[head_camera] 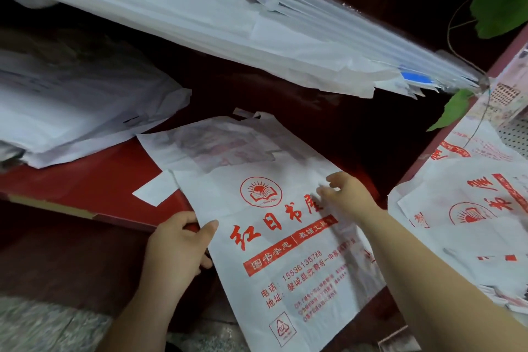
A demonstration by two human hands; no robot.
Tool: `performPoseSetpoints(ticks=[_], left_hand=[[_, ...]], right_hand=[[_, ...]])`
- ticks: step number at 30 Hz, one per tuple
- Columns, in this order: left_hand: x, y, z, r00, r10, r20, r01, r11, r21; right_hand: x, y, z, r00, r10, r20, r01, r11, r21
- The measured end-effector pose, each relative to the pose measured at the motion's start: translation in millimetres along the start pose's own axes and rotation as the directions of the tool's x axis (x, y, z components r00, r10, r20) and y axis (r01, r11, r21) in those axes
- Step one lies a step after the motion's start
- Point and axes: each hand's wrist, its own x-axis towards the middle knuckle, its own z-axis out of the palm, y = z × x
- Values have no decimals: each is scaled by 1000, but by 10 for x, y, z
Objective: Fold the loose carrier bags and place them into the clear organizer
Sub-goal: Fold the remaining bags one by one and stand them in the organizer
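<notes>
We have one white carrier bag [274, 251] with red print lying flat on the red table [100, 180], its bottom end hanging over the near edge towards us. Its long axis runs from that bottom end, low and right of centre, away to the handles, which point up and to the left. The printed lines rise to the right. One handle strip sticks out sideways at the left.

Our left hand [183, 243] grips the bag's left edge, thumb on top and fingers curled beneath. Our right hand [347, 194] is on the bag's right edge beside the round logo. It is blurred, so we cannot tell whether it pinches the plastic or only rests there.

Beyond the bag, the clear organizer [314, 37] slants across the far side, filled with folded white bags. A pile of white bags [71, 111] lies to the left, and more printed bags [471, 208] are spread to the right, near green leaves [454, 111].
</notes>
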Motion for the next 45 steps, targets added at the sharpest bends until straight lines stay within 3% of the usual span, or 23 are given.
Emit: performPoseSetpoints(ticks=[9, 16, 21, 24, 28, 39, 45], left_hand=[[65, -70, -13, 1000, 21, -2, -21, 1000, 13], [95, -98, -17, 997, 76, -26, -76, 997, -5], [46, -24, -31, 991, 114, -68, -123, 979, -160], [-6, 34, -44, 995, 93, 28, -83, 965, -247], [-142, 116, -8, 979, 50, 196, 20, 941, -338], [-439, 305, -12, 879, 66, 472, 65, 964, -257], [-561, 571, -96, 847, 143, 512, 77, 921, -383]], right_hand=[[338, -150, 212, 991, 113, 79, -107, 992, -72], [117, -179, 13, 991, 53, 123, -74, 983, 166], [-241, -84, -313, 980, 3, 201, -76, 932, 353], [-469, 52, -464, 969, 26, 245, -142, 871, 470], [-813, 281, -615, 963, 47, 264, -177, 850, 496], [-1591, 737, -945, 986, 84, 143, -157, 753, 640], [-1778, 838, -1100, 992, 21, 125, -116, 547, 829]])
